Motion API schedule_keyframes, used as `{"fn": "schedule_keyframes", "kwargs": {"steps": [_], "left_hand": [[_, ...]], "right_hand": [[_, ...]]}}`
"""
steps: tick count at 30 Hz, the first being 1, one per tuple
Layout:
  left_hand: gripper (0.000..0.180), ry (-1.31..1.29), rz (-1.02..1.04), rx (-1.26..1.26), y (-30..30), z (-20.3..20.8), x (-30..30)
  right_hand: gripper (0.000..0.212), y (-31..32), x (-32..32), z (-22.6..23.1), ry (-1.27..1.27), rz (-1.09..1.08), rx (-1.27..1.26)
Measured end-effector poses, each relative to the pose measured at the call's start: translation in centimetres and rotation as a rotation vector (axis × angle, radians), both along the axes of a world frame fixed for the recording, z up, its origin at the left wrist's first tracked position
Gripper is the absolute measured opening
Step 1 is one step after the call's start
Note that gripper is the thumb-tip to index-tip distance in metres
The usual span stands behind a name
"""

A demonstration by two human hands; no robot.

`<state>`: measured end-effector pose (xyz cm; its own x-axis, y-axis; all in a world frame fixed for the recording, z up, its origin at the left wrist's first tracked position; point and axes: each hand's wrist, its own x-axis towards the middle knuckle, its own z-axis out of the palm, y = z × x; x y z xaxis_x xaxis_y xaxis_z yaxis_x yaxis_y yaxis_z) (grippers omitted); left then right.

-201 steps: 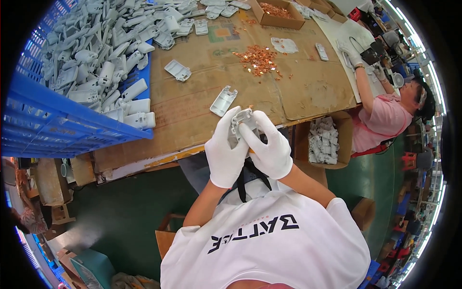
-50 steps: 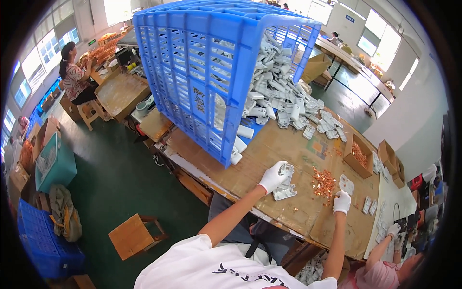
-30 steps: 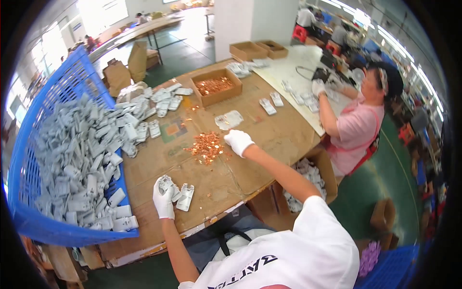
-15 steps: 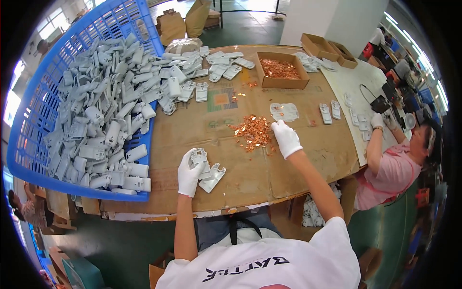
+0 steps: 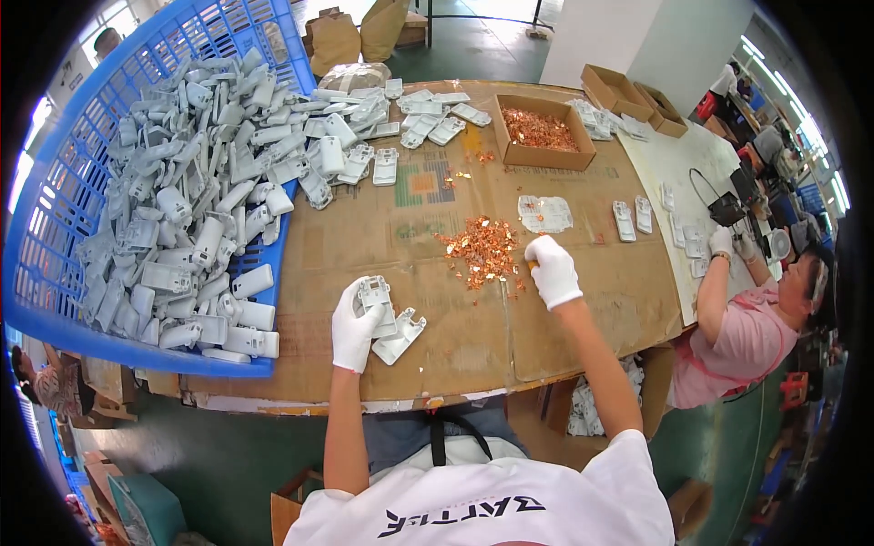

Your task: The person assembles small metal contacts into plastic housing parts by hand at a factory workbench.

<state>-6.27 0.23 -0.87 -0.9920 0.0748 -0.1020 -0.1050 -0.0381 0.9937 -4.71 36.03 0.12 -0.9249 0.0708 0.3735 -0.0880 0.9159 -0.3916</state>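
Note:
My gloved left hand (image 5: 353, 328) grips a white plastic housing (image 5: 374, 293) with small moulded compartments, near the front of the cardboard-covered table. Against its lower right side lies a second white housing (image 5: 399, 340), with a notched end. My gloved right hand (image 5: 555, 277) is just right of a loose pile of small copper-coloured metal pieces (image 5: 482, 247). Its thumb and forefinger are pinched together, and a tiny copper-coloured piece (image 5: 533, 264) shows at their tips. Beyond this hand a flat, translucent white sheet (image 5: 545, 214) carries a few copper bits.
A large blue plastic basket (image 5: 284, 300) heaped with white housings (image 5: 208, 241) stands at the left. Farther back are spilled housings (image 5: 341, 146) and a cardboard box (image 5: 546, 159) of copper pieces. Two housings (image 5: 624, 221) lie at the right, near a co-worker (image 5: 742, 323) in pink.
My right hand has drawn slightly back toward me and right, away from the copper pile, its fingers more curled. My left hand keeps hold of the housing. The view has shifted slightly.

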Motion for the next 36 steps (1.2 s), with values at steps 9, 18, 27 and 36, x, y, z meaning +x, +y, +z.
{"fn": "schedule_keyframes", "kwargs": {"steps": [9,18,27,36], "left_hand": [[0.049,0.259,0.122,-0.196,2.6,4.1,1.3],[0.036,0.469,0.142,-0.432,4.6,7.0,6.5],[0.032,0.325,-0.001,-0.478,3.8,8.1,10.7],[0.026,0.094,-0.539,-0.505,1.9,3.6,20.3]], "right_hand": [[0.013,-0.8,-0.3,2.2,-0.167,-0.052,0.017],[0.015,-18.7,5.0,6.8,0.252,0.299,-0.362],[0.023,-16.4,7.3,8.7,-0.375,0.216,-0.619],[0.011,-16.8,21.0,3.8,-0.539,0.202,-0.647]]}}
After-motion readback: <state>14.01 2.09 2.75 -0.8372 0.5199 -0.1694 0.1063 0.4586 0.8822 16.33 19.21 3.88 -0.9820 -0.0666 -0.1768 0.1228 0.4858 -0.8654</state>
